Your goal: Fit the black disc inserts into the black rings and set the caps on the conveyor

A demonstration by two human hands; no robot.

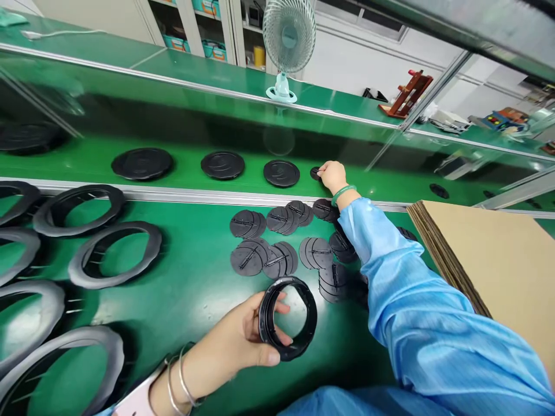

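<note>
My left hand (243, 341) grips a black plastic ring (288, 318) just above the green bench, thumb on its lower rim and fingers through the opening. My right hand (333, 175) reaches far out over the conveyor belt (182, 173), fingers closed on a small black disc (315, 172) resting on the belt. A green bangle sits on that wrist and a blue sleeve covers the arm. Several flat black discs (277, 242) lie overlapping on the bench between my hands.
Three black round parts (222, 164) ride the belt to the left of my right hand. Large grey-black rings (113, 252) lie on the bench at left. A stack of cardboard sheets (489, 260) is at right. A small fan (288, 40) stands on the far shelf.
</note>
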